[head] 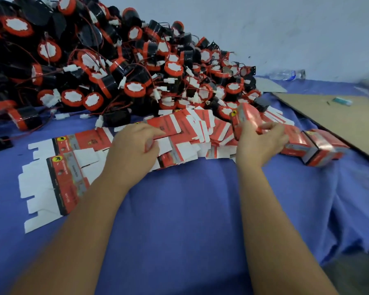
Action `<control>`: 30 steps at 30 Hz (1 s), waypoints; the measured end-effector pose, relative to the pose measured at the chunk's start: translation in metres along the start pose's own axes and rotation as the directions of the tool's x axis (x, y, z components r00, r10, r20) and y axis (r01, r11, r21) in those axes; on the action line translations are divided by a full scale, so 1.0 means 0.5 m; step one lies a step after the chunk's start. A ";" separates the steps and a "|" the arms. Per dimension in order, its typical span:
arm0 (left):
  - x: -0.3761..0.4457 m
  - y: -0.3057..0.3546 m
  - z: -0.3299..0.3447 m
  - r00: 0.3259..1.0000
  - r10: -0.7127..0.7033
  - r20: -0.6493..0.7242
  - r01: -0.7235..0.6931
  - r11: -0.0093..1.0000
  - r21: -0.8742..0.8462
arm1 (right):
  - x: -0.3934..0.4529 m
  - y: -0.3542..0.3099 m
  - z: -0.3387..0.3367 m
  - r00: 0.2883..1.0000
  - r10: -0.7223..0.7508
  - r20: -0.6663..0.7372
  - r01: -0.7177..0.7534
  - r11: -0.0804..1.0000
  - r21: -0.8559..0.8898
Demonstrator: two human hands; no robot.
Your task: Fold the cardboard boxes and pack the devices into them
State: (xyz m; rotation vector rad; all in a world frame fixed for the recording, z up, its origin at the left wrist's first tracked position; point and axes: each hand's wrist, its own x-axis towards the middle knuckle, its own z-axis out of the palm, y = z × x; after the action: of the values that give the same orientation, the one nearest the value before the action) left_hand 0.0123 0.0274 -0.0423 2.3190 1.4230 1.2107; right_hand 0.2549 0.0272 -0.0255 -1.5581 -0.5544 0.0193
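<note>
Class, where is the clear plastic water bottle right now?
The water bottle lies on its side at the far right of the head view, against the wall, beyond the brown cardboard sheet.

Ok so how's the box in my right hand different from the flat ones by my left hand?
The box in the right hand is folded up into a block; the flat boxes lie unfolded on the blue cloth. The right hand holds its box lifted and tilted, while the flat ones rest spread out with white flaps showing. The left hand pinches one flat sheet. Both share the same red print.
</note>
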 end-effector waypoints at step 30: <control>-0.009 -0.029 -0.022 0.899 -0.427 -0.093 0.416 0.902 -0.116 | -0.191 -0.032 0.095 0.326 -0.273 0.905 0.728 0.683 -0.056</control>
State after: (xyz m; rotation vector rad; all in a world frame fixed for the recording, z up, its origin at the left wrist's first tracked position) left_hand -0.0062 0.0290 -0.0451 1.7701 1.7490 1.2571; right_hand 0.1493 0.0371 -0.0451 -1.6795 -2.0280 0.1811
